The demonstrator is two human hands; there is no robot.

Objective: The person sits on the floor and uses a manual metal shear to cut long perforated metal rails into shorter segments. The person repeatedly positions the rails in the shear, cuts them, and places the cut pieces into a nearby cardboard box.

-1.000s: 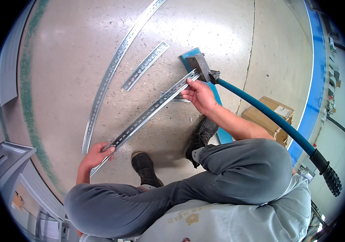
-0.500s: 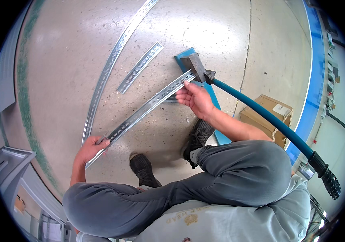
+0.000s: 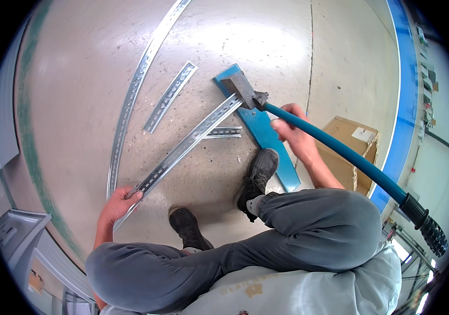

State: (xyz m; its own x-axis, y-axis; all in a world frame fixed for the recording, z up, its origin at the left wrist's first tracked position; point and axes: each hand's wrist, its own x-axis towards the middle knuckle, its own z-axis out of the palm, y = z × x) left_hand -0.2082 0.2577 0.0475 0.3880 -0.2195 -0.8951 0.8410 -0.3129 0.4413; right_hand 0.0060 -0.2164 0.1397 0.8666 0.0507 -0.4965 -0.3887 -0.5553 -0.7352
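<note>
- Left hand, nearest: thumb over the top, fingers closed round the near part of the slotted rail, a short tail of metal poking out past the grip.
- Slotted rail: slants up from the left hand, above the floor at the near end, far end at the dark tool head.
- Handling: looks light, thin, stiff metal; smooth, so could slide or twist; cut edges probably sharp. Best held by both long sides, off the cut ends; mid-length should balance better.
- Right hand: off the rail, fingers loosely curled, partly behind the blue lever. Can't tell if it touches or grips it.
- Tool head sits on a blue base plate, one shoe right beside the plate.
- Short piece lies on the floor, partly behind the rail; second offcut farther up, left.
- Cardboard box right, beyond the lever.
- Long rail lies farthest left, running to the top edge.
</note>
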